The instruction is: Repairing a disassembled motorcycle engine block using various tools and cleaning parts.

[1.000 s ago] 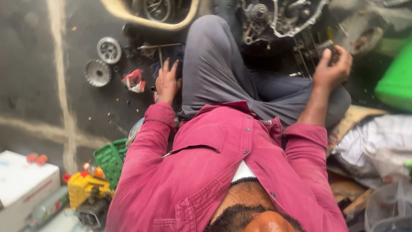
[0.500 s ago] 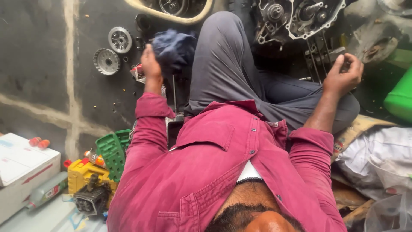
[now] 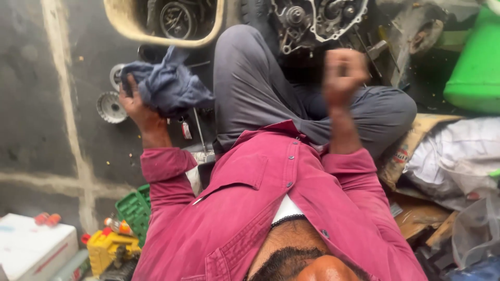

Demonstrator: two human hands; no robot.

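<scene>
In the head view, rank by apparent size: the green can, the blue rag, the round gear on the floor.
1. Green can, though cut off by the frame edge.
2. Blue rag, held in the left hand.
3. Gear.

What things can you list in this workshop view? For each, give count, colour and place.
rag: one, dark blue, held up in the left hand
engine: one, grey metal, top centre on the floor
basin: one, cream rim, top left, dark parts inside
gear wheels: two, silver, on the floor behind the rag
container: one, green, far right
crate: one, green, lower left
box: one, white, bottom left corner
left hand: fingers closed on the rag
right hand: raised, blurred, fingers curled; contents unclear
</scene>
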